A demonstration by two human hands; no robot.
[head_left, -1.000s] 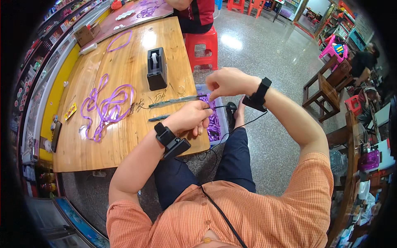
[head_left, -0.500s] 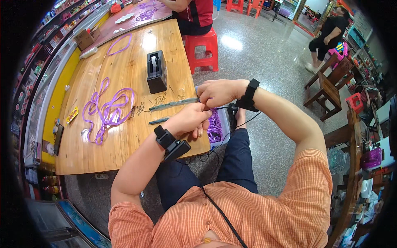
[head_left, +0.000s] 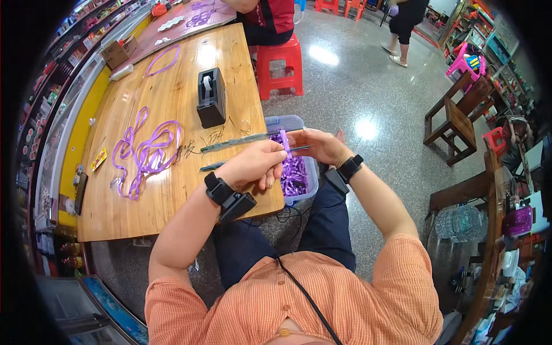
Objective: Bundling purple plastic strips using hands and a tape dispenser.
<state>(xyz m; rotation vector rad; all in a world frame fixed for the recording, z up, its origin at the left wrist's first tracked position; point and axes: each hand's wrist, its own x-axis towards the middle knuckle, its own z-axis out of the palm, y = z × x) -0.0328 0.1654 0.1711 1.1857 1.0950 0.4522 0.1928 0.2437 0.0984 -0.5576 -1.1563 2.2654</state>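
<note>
My left hand [head_left: 253, 164] is closed over the table's right edge, thumb and forefinger pinching a purple ribbon [head_left: 284, 142]. The ribbon stands up as a short loop beside the fingertips. My right hand [head_left: 323, 146] is cupped just to the right, its fingers curved and apart from the thumb. Between the hands shows a thin dark rod [head_left: 301, 148], its tip by my right fingers. It seems to continue the lower greenish taped strip [head_left: 211, 167], partly hidden under my left hand. Another greenish taped strip [head_left: 233, 142] lies farther back. Below the hands sits a clear plastic bin [head_left: 312, 183] full of purple ribbon pieces.
The wooden table [head_left: 172, 215] carries a black tape dispenser [head_left: 211, 99], tangled purple ribbon [head_left: 150, 152] and a small yellow packet [head_left: 99, 159]. A red stool [head_left: 280, 69] with a seated person stands beyond. At right are a wooden chair [head_left: 460, 121] and a walking person [head_left: 405, 26].
My right hand has moved right and opened, away from the upper strip. The purple ribbon now shows upright at my left fingertips. The person in black has walked leftward.
</note>
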